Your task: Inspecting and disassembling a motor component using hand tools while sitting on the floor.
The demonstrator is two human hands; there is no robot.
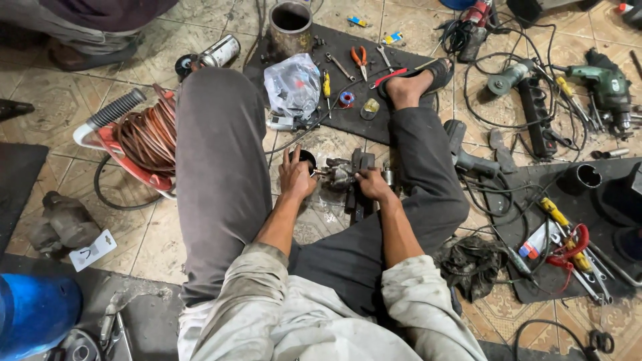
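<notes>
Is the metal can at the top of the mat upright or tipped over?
Upright: the metal can stands on the black mat with its open mouth facing up.

- Tiled floor (60, 100) carries everything.
- Black mat (401, 57) beyond the hands, with pliers (360, 59).
- Cable reel (144, 137) left of the hands.
- Green drill (605, 83) far right.
</notes>
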